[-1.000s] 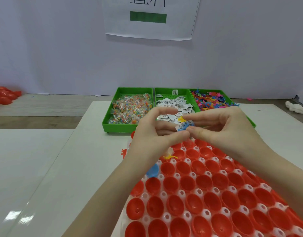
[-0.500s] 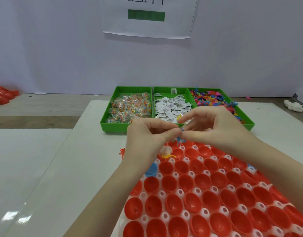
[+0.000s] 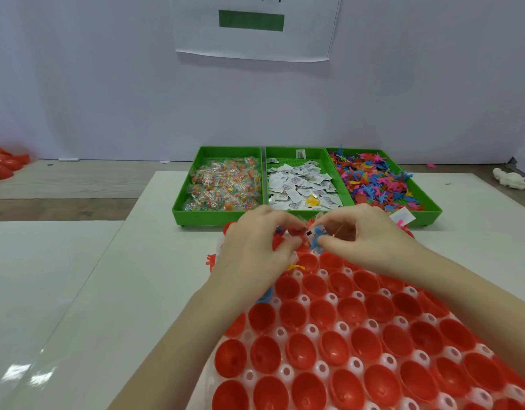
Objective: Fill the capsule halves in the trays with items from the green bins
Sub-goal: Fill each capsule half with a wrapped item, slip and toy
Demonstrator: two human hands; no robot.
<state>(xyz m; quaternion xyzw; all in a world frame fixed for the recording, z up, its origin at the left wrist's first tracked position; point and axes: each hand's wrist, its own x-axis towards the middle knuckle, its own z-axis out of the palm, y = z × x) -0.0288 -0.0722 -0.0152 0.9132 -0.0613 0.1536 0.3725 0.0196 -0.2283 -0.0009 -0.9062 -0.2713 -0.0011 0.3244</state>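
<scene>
A white tray (image 3: 356, 363) of several red capsule halves (image 3: 332, 347) fills the near right of the table. Both hands meet over its far rows. My right hand (image 3: 364, 235) pinches a small blue toy figure (image 3: 316, 238) together with a white paper slip. My left hand (image 3: 255, 241) has its fingers curled beside it, pinching small items that are mostly hidden. Behind stand three green bins: wrapped candy packets (image 3: 223, 184), white paper slips (image 3: 299, 184), and colourful plastic figures (image 3: 373, 182). A yellow figure (image 3: 295, 267) lies in a half under my left hand.
A blue capsule half (image 3: 265, 297) peeks out beside my left wrist. An orange figure (image 3: 211, 259) lies on the table left of the tray. Red capsule halves (image 3: 4, 165) are piled at far left; a white toy (image 3: 509, 179) sits far right. A paper sign (image 3: 252, 25) hangs on the wall.
Both hands have dropped lower toward the far rows of the tray, still pinching the blue figure and slip between them. The camera tilted down slightly.
</scene>
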